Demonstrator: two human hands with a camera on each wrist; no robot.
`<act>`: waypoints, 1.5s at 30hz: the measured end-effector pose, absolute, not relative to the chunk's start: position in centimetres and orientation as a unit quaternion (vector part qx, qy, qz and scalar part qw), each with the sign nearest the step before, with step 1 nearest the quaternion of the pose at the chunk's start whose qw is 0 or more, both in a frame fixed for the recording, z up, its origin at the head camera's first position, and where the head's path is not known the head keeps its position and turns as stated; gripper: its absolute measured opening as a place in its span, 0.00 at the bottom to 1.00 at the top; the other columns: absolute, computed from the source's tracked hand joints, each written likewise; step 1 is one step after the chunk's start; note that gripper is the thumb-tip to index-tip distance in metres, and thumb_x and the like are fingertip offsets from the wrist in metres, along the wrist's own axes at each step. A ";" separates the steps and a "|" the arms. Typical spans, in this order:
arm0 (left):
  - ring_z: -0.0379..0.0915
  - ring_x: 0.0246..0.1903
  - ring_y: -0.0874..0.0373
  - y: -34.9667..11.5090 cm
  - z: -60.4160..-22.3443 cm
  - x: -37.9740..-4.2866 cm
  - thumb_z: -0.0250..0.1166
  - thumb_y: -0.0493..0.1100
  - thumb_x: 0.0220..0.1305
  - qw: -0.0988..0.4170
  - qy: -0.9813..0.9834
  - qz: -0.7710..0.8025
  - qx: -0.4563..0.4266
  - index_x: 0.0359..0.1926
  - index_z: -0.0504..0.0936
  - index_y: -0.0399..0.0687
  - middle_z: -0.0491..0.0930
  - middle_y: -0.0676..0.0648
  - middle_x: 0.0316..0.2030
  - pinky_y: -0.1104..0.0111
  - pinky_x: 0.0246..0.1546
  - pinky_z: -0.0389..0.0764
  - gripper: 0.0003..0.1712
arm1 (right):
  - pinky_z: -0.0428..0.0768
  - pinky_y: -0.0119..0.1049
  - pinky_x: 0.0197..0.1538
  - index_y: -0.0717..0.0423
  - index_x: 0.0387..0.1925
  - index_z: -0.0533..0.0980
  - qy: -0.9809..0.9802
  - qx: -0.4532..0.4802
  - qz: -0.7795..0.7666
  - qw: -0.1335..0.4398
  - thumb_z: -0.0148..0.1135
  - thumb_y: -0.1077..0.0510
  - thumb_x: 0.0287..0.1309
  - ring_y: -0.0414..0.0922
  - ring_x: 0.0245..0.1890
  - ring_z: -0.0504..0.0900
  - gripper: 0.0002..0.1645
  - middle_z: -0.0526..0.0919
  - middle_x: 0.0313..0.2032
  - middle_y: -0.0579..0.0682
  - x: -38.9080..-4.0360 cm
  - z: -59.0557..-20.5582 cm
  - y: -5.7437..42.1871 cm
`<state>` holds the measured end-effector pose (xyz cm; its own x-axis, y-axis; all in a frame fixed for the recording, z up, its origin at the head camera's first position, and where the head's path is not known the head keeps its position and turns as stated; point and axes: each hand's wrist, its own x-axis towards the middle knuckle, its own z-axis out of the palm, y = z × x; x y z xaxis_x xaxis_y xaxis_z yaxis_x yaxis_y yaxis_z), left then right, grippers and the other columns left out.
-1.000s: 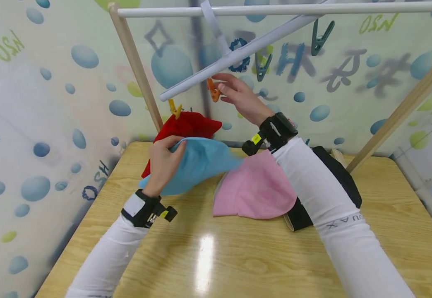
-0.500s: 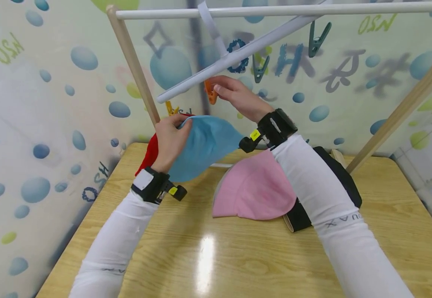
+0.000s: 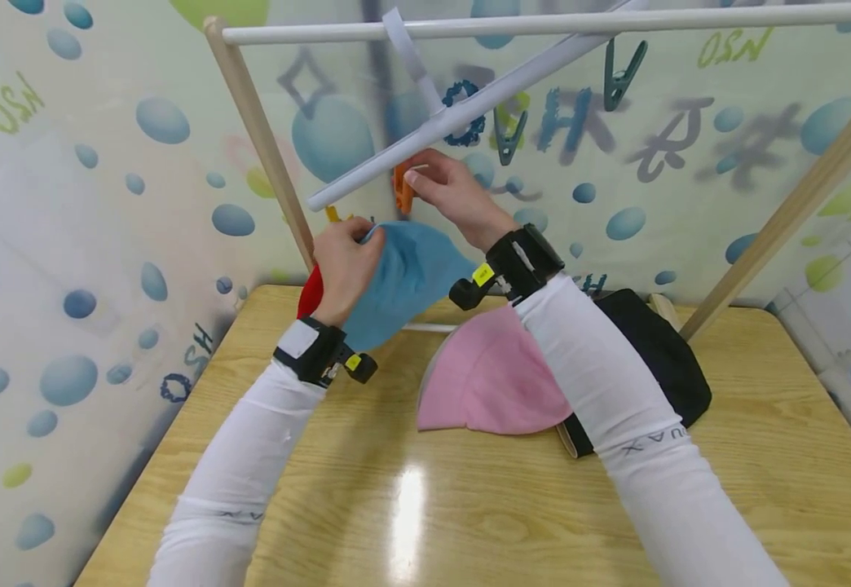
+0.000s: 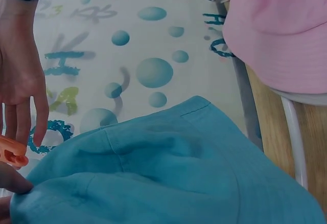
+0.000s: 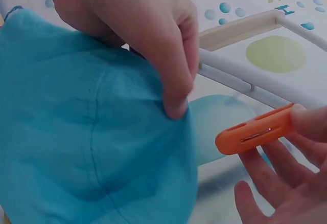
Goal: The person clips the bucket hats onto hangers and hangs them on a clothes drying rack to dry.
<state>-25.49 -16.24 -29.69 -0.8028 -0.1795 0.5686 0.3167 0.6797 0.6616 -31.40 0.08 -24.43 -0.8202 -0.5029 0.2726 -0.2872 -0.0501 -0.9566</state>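
Observation:
My left hand (image 3: 348, 265) pinches the top of a light blue bucket hat (image 3: 414, 281) between thumb and fingers and holds it up off the table, below the hanger bar's low end. Just right of it, my right hand (image 3: 458, 196) holds an orange clothespin (image 3: 402, 189) hanging under the slanted white bar (image 3: 469, 106). In the right wrist view the thumb lies on the clothespin (image 5: 255, 131), its tip pointing at the blue hat (image 5: 92, 137), a short gap between them. A red hat (image 3: 310, 292), mostly hidden behind my left hand, is beneath a yellow clothespin (image 3: 333, 214).
Two dark green clothespins (image 3: 509, 137) hang further right along the bar. On the wooden table (image 3: 469, 505) lie a pink bucket hat (image 3: 491, 379) and a black cloth item (image 3: 660, 350), partly under my right forearm. A wood-and-white frame (image 3: 257, 126) stands around the hanger.
My left hand has raised the blue hat up and to the right, now covering much of the red hat. The right hand and orange clothespin have shifted slightly left and down.

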 end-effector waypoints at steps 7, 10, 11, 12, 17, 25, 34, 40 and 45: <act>0.75 0.26 0.53 -15.2 -28.8 -26.3 0.55 0.42 0.60 0.317 -0.860 -0.399 -0.039 0.31 0.84 0.38 0.84 0.40 0.27 0.60 0.30 0.79 0.14 | 0.68 0.38 0.60 0.60 0.49 0.70 0.665 -0.273 -0.693 0.053 0.48 0.62 0.65 0.49 0.52 0.72 0.12 0.76 0.46 0.56 -31.2 -24.8 -0.3; 0.74 0.24 0.53 -14.7 -28.4 -26.4 0.55 0.43 0.61 0.322 -0.859 -0.396 -0.041 0.30 0.85 0.39 0.83 0.40 0.25 0.61 0.28 0.78 0.15 | 0.69 0.38 0.60 0.60 0.47 0.71 0.653 -0.258 -0.711 0.049 0.50 0.62 0.64 0.48 0.52 0.72 0.11 0.76 0.46 0.56 -31.1 -24.8 -0.5; 0.74 0.24 0.53 -14.6 -28.3 -26.4 0.55 0.43 0.61 0.323 -0.858 -0.396 -0.043 0.30 0.84 0.38 0.83 0.40 0.25 0.62 0.26 0.77 0.15 | 0.69 0.39 0.60 0.60 0.46 0.71 0.649 -0.253 -0.716 0.048 0.50 0.62 0.63 0.48 0.52 0.73 0.11 0.76 0.46 0.56 -31.1 -24.8 -0.6; 0.74 0.24 0.53 -14.4 -28.2 -26.4 0.55 0.43 0.61 0.324 -0.858 -0.395 -0.045 0.30 0.84 0.38 0.83 0.40 0.24 0.62 0.26 0.76 0.15 | 0.70 0.39 0.59 0.60 0.46 0.71 0.646 -0.250 -0.719 0.047 0.51 0.62 0.63 0.48 0.52 0.73 0.10 0.77 0.46 0.56 -31.0 -24.8 -0.6; 0.73 0.23 0.53 -14.0 -27.7 -26.4 0.55 0.44 0.62 0.336 -0.856 -0.389 -0.049 0.30 0.84 0.37 0.83 0.39 0.24 0.67 0.24 0.70 0.16 | 0.70 0.41 0.57 0.59 0.44 0.71 0.657 -0.246 -0.712 0.029 0.51 0.62 0.63 0.48 0.50 0.73 0.09 0.77 0.44 0.54 -31.1 -25.0 -0.7; 0.73 0.22 0.53 -14.0 -27.6 -26.1 0.55 0.44 0.61 0.356 -0.846 -0.390 -0.067 0.29 0.84 0.36 0.83 0.39 0.24 0.69 0.20 0.66 0.17 | 0.68 0.40 0.60 0.62 0.54 0.68 0.664 -0.288 -0.690 0.016 0.49 0.60 0.65 0.46 0.55 0.71 0.18 0.74 0.54 0.59 -31.5 -26.2 -0.2; 0.73 0.21 0.52 -14.2 -28.4 -25.9 0.55 0.41 0.61 0.348 -0.846 -0.397 -0.078 0.31 0.84 0.35 0.82 0.38 0.24 0.64 0.24 0.76 0.14 | 0.65 0.38 0.62 0.62 0.59 0.65 0.644 -0.313 -0.697 0.033 0.47 0.60 0.66 0.46 0.58 0.68 0.21 0.69 0.60 0.60 -31.5 -27.1 0.0; 0.74 0.24 0.51 -14.2 -28.2 -25.9 0.55 0.41 0.62 0.344 -0.846 -0.402 -0.073 0.33 0.84 0.35 0.83 0.38 0.26 0.63 0.29 0.78 0.14 | 0.65 0.37 0.62 0.63 0.59 0.65 0.635 -0.324 -0.700 0.034 0.45 0.61 0.67 0.46 0.57 0.68 0.21 0.70 0.58 0.62 -31.5 -27.2 0.0; 0.76 0.26 0.51 -14.2 -27.8 -25.8 0.55 0.41 0.63 0.344 -0.839 -0.415 -0.074 0.36 0.83 0.35 0.83 0.37 0.28 0.63 0.32 0.79 0.14 | 0.65 0.38 0.62 0.64 0.59 0.64 0.640 -0.334 -0.692 0.033 0.45 0.61 0.67 0.47 0.57 0.68 0.21 0.69 0.59 0.61 -31.6 -27.1 0.0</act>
<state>-25.85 -14.19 -27.76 -0.7526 -0.1603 0.6386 0.4102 0.6444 0.6453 -31.62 0.04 -27.06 -0.7753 -0.4722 0.4195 -0.3812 -0.1798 -0.9069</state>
